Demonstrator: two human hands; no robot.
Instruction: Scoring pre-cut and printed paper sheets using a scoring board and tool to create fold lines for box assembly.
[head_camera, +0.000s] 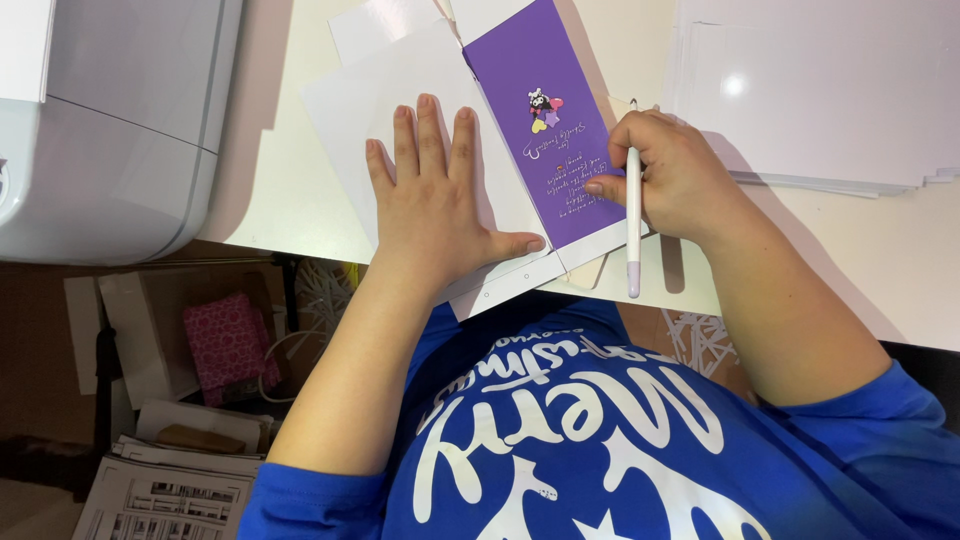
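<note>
Home craft corner or hobby desk. White table (290, 190) carries white cutting machine (110, 130), loose white card sheets (400, 90), stack of white sheets (820, 90), purple printed card (545, 140). Under table: cardboard boxes (150, 320), pink patterned bundle (228, 342), cable, printed paper piles (165, 495), white papercut scraps (700, 340). Clutter informal, no shop fittings.

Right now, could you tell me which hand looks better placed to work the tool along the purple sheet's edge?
Probably the right hand: it grips the white pen-like tool against the purple sheet. The left hand lies flat, pinning the white card.
</note>
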